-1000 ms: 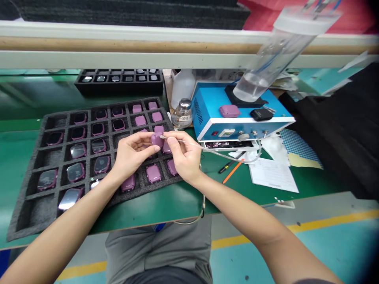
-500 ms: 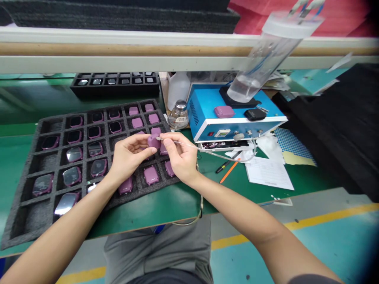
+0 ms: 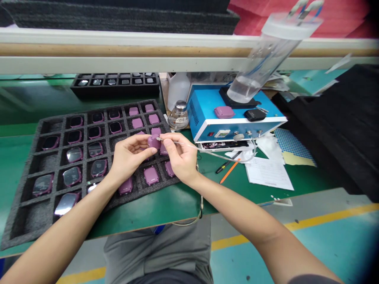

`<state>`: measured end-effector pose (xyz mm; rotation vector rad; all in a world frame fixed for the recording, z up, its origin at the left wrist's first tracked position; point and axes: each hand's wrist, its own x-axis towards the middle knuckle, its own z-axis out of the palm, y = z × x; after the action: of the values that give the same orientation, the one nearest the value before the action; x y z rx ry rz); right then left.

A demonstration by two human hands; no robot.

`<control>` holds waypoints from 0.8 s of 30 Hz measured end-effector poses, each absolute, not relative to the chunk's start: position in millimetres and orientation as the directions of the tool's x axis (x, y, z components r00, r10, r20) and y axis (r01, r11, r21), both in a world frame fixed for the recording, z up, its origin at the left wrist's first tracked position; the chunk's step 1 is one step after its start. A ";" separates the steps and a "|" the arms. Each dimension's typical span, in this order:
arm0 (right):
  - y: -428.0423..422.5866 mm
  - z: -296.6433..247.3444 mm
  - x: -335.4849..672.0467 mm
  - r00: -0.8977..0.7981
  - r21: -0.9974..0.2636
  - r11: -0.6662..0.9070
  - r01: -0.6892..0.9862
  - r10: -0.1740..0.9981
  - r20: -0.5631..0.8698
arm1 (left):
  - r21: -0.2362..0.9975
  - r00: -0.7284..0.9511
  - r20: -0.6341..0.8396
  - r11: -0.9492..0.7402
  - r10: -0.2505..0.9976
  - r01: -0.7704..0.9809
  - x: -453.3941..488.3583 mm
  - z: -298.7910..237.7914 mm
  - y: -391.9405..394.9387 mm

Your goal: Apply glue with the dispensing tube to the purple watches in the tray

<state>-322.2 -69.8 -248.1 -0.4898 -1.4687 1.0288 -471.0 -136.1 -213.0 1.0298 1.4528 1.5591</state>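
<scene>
Between the thumb and fingers of my left hand (image 3: 130, 154) is a purple watch case (image 3: 152, 142), raised above the foam tray. My right hand (image 3: 181, 157) pinches a thin clear tube (image 3: 189, 146) with a small nozzle tip. That tip points at the case's right edge; whether it touches, I cannot tell. Below both hands lies the dark grey foam tray (image 3: 41, 207), its compartments holding several purple watch cases, some with dark glossy screens up and others with purple sides up, such as the watch case (image 3: 151, 175).
A blue control box (image 3: 204, 112) stands at right, bearing a clear cylinder (image 3: 251, 67), a purple case (image 3: 224, 112) and a black case (image 3: 255, 114). Beside it is a glass bottle (image 3: 178, 115). Pens (image 3: 229, 171) and paper (image 3: 268, 173) lie in front. A black tray (image 3: 115, 88) sits behind.
</scene>
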 end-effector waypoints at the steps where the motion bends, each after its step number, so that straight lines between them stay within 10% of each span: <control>1: -69.9 -247.9 -322.2 -0.195 -0.817 0.518 -0.255 0.800 0.568 | 0.997 -0.391 0.065 -0.072 0.918 -0.003 -470.9 -213.0 -136.1; 24: -76.0 -253.0 -318.0 -0.189 -0.841 0.476 -0.255 0.829 0.526 | 0.957 -0.563 0.248 -0.111 0.788 0.267 -504.3 -213.5 -131.6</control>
<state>-318.0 -76.0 -253.0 -0.5366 -1.4441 1.0617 -504.3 -131.6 -213.5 1.1583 1.7578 1.7165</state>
